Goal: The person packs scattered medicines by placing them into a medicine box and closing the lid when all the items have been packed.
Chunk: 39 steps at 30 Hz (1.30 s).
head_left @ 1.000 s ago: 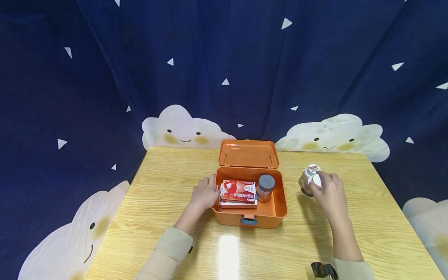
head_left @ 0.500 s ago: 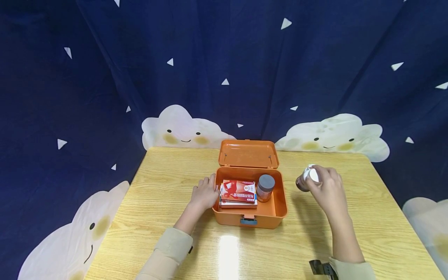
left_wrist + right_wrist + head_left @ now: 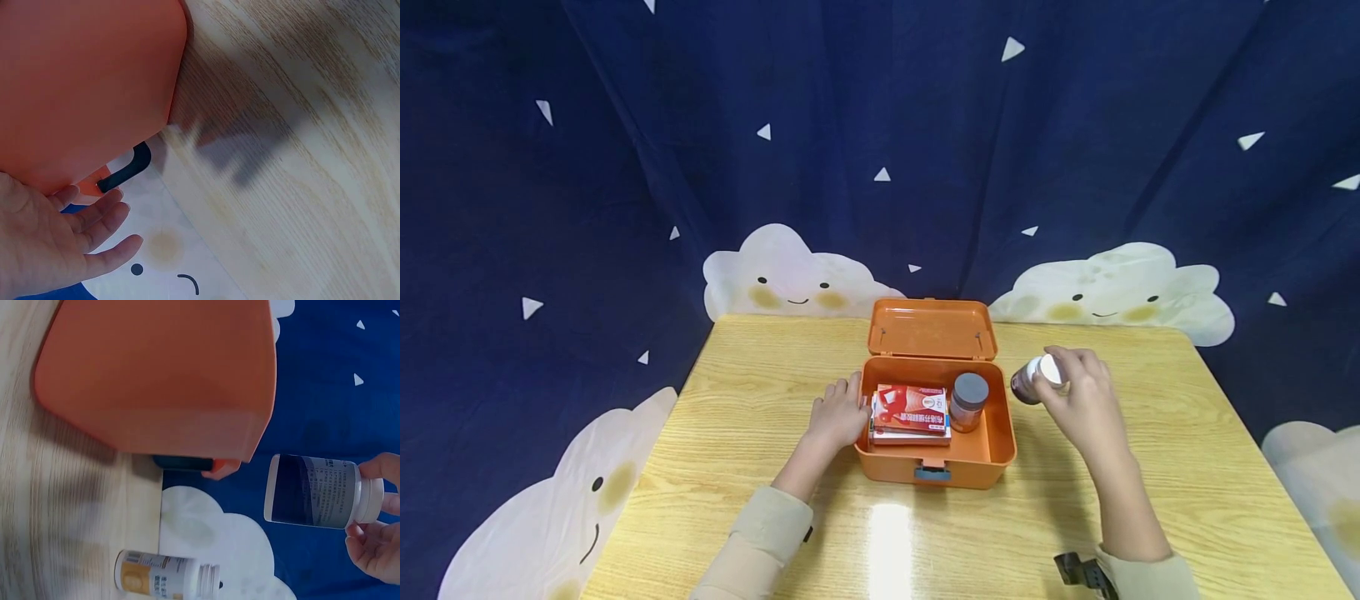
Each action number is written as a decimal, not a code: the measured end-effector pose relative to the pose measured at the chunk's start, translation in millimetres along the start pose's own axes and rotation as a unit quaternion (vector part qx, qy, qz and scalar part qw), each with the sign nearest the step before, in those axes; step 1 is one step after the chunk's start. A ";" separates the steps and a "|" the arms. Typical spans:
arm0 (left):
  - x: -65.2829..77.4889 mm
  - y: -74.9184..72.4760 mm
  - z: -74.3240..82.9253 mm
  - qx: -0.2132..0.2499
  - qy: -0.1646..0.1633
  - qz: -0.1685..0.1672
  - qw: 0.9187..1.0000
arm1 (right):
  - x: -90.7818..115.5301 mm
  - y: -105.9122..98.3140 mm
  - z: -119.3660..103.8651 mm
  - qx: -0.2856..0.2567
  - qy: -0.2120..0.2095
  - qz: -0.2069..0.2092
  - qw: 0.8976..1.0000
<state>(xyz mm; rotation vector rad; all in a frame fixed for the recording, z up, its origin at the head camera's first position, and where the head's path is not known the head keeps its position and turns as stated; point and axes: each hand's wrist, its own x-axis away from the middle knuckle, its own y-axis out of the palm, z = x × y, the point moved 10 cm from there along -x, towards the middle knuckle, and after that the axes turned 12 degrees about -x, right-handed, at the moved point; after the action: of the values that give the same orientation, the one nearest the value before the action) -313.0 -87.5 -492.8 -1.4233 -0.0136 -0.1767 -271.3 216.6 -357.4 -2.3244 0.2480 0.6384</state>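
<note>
An orange medicine box (image 3: 970, 475) stands with its lid (image 3: 933, 329) raised. My left hand (image 3: 837, 414) rests at the box's left rim, fingers spread along its side in the left wrist view. With fingertips and thumb, my right hand (image 3: 1088, 408) pinches a pill bottle (image 3: 1026, 386) by its white cap. The bottle, with a dark blue and white label, hangs tilted in the air to the right of the box. Inside lie a red medicine carton (image 3: 910, 410) on a whiter carton (image 3: 910, 439), and beside them a clear jar with a grey lid (image 3: 971, 391).
In the right wrist view, a white bottle with an orange label (image 3: 165, 575) stands on the wooden table (image 3: 75, 506); the head view does not show it. A dark latch (image 3: 932, 474) is on the box's front. A blue curtain (image 3: 820, 100) hangs behind the table.
My right hand has lifted the pill bottle and carried it left toward the box. The left hand and the box have stayed in place.
</note>
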 end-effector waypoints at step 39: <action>1.1 -1.8 0.8 0.003 0.001 -0.001 1.000 | 19.2 57.1 -25.3 -0.027 -0.022 -0.091 0.995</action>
<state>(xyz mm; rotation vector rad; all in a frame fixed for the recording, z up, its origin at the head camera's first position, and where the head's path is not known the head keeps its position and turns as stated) -312.0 -87.0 -490.7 -1.4170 -0.0144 -0.1806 -265.0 157.5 -384.6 -2.3487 -0.0025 0.6100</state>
